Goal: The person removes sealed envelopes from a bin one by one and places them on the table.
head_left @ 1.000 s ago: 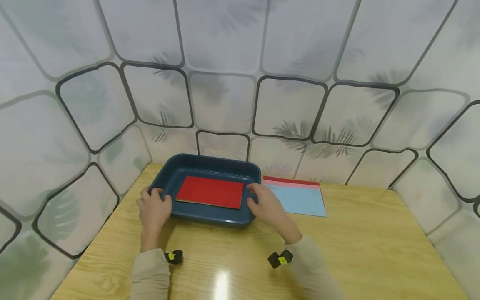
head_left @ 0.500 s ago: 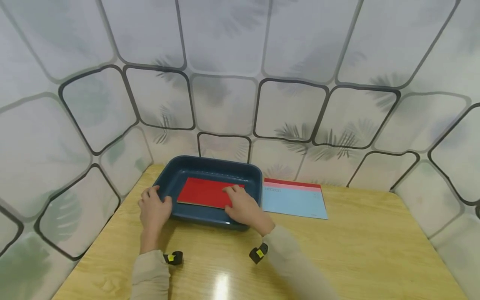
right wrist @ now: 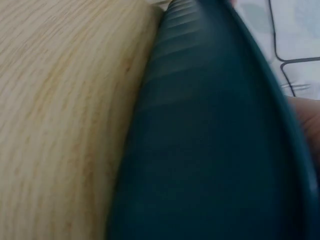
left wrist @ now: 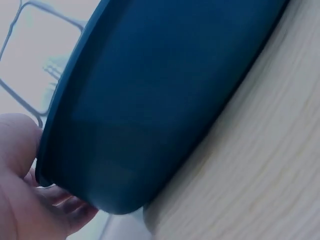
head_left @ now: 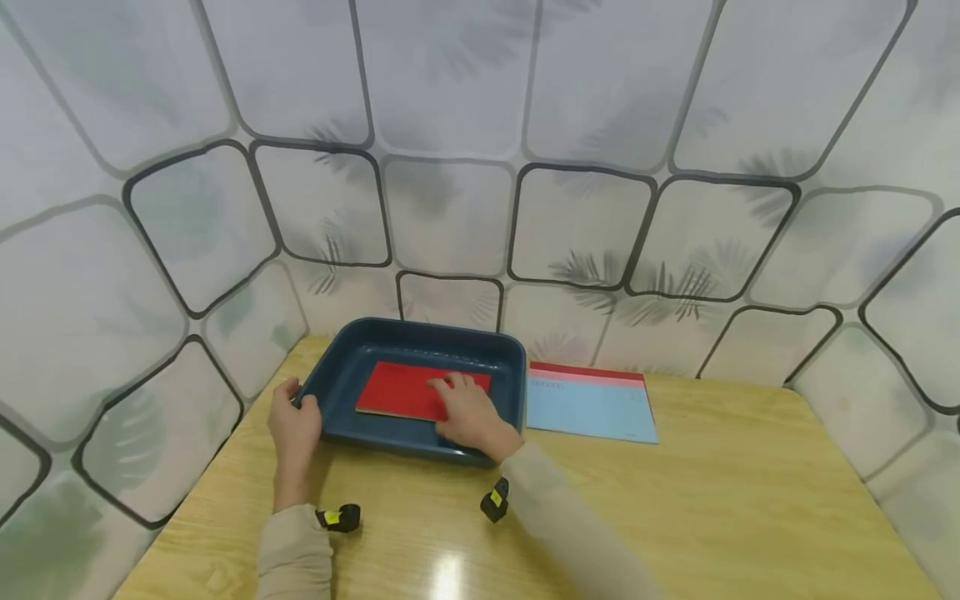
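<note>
A dark blue rectangular tray (head_left: 375,434) stands on the table, its floor partly covered by a flat red paper rectangle (head_left: 399,390) with a thin yellowish edge. My left hand (head_left: 295,427) grips the tray's left rim. In the left wrist view the thumb is over the rim, with fingers beneath it. Inside the tray, my right hand (head_left: 468,414) lies over the right part of the red rectangle, fingers spread and slightly bent on it. Its thumb is hidden in the head view. The right wrist view shows mostly the tray's outer wall (right wrist: 200,150) and a sliver of the hand.
Right of the tray lies a light blue envelope (head_left: 588,411) with a row of small boxes, over pink and red ones showing at its back edge. The wooden table (head_left: 720,483) meets a patterned curtain (head_left: 450,208) behind and at both sides.
My right hand has moved left from the tray's right side onto the red rectangle. My left hand has shifted slightly outward and now grips the rim.
</note>
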`<state>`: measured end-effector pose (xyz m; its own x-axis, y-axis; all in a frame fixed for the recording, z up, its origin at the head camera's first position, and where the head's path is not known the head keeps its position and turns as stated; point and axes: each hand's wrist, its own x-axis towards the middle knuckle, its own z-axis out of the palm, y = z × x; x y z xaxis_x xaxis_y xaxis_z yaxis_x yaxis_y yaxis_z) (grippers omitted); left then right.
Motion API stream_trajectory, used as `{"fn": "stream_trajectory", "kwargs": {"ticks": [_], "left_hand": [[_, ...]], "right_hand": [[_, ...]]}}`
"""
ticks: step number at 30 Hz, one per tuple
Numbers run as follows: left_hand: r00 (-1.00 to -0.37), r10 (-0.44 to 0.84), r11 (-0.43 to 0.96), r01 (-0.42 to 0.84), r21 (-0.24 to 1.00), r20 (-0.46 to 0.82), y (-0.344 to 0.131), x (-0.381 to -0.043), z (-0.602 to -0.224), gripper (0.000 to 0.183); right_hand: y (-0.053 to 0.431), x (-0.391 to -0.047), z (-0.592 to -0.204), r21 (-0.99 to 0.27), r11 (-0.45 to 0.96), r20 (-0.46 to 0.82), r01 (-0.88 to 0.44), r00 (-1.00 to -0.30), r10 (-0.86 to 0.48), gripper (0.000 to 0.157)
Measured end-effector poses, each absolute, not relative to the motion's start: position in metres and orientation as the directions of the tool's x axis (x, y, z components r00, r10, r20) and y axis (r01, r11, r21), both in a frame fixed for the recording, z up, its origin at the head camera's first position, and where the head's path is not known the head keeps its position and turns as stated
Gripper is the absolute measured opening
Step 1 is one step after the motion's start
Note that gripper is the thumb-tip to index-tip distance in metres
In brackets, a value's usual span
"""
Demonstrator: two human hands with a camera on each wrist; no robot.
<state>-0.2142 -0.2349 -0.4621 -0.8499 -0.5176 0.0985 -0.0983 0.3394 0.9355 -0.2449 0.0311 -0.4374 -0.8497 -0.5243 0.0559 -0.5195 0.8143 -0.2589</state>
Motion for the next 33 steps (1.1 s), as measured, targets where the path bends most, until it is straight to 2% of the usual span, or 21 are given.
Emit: {"fn": "stream_trajectory", "kwargs": {"ticks": [7, 13, 18, 33], "left_hand": [[-0.901, -0.435, 0.332, -0.17, 0.928, -0.009, -0.242, -0.21, -0.464, 0.048], [-0.914, -0.406, 0.346, -0.162, 0.924, -0.008, -0.241, -0.213, -0.461, 0.049], [-0.91, -0.415, 0.326, -0.155, 0.933, -0.006, -0.242, -0.215, -0.462, 0.048], [-0.915, -0.404, 0.311, -0.161, 0.937, -0.023, -0.244, -0.213, -0.461, 0.048]], "right_hand": [[0.032, -0.248, -0.453, -0.24, 0.816, 0.062, -0.525, -0.848, -0.527, 0.073], [0.033, -0.252, -0.457, -0.235, 0.824, 0.09, -0.515, -0.856, -0.509, 0.081], [0.032, -0.252, -0.459, -0.23, 0.844, 0.041, -0.485, -0.871, -0.489, 0.089], [0.027, -0.251, -0.461, -0.206, 0.879, -0.085, -0.431, -0.887, -0.455, 0.088]]}}
